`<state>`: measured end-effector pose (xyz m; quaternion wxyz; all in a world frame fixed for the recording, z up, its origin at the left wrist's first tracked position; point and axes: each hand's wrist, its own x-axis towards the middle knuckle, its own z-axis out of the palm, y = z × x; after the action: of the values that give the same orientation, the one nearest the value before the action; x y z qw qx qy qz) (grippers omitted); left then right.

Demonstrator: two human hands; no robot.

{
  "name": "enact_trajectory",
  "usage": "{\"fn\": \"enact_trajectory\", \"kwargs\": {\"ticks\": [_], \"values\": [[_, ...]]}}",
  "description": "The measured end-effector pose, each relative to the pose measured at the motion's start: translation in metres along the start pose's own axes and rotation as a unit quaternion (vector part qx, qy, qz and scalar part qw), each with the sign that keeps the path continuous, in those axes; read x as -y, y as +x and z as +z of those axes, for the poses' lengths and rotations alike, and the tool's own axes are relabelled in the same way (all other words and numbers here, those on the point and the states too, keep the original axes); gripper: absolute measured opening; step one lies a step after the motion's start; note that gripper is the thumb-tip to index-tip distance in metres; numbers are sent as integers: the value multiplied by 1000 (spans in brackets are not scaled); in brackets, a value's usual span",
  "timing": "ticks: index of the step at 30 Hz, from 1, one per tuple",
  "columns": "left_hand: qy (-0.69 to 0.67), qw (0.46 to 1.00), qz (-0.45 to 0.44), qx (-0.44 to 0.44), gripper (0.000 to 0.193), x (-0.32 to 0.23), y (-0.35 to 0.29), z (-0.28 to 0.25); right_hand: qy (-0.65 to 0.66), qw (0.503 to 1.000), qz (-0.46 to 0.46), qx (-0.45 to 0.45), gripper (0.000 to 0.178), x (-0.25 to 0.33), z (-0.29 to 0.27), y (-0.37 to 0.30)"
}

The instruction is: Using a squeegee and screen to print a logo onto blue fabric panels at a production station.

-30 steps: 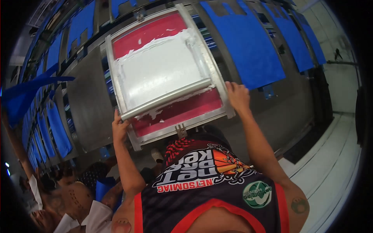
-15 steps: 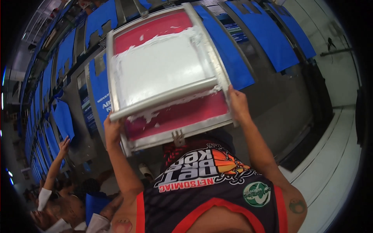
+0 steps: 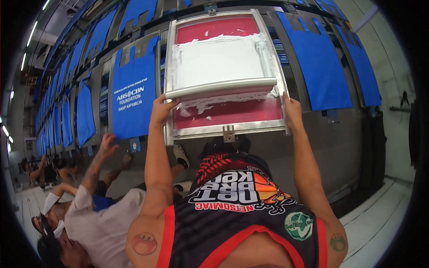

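A silk-screen printing frame [image 3: 172,67] with a metal border and red mesh is in front of me, over the dark boards. White ink [image 3: 219,62] lies thick across the middle of its mesh. A squeegee with a long pale handle [image 3: 223,87] rests crosswise on the mesh, below the ink. My left hand [image 3: 163,109] is closed round the frame's left side, its fingers by the squeegee's left end. At the right side, my right hand [image 3: 292,111] grips the metal border. What lies under the frame is hidden.
Left of the frame lies a blue bag-shaped sheet [image 3: 134,85] with white print. More blue sheets [image 3: 317,62] lie on boards along both sides. A co-worker's hand [image 3: 107,145] and light-shirted body [image 3: 103,219] are close at my left. White planks [image 3: 380,223] run along the right.
The frame with the squeegee now sits further right in view, looks smaller and less tilted. Both hands keep their hold. The printed blue sheet at left shows more fully; the co-worker is nearer.
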<state>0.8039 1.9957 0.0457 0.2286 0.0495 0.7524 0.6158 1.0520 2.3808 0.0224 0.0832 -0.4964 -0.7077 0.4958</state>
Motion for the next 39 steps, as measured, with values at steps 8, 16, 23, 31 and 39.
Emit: {"fn": "enact_trajectory", "kwargs": {"ticks": [8, 16, 23, 31, 39], "values": [[35, 999, 4, -10, 35, 36, 12, 28, -173, 962, -204, -59, 49, -41, -11, 27], [-5, 999, 31, -37, 36, 39, 9, 30, 118, 881, 76, 451, 35, -25, 75, -121], [-13, 1000, 5, -24, 39, 42, 9, 29, 19, 941, 49, 335, 29, -18, 96, -123], [239, 965, 39, -101, 43, 24, 11, 38, -112, 901, 43, 417, 32, 25, 68, -104], [553, 806, 72, 199, 41, -78, 51, 52, -448, 752, -477, 78, 63, 125, 31, 38]]}}
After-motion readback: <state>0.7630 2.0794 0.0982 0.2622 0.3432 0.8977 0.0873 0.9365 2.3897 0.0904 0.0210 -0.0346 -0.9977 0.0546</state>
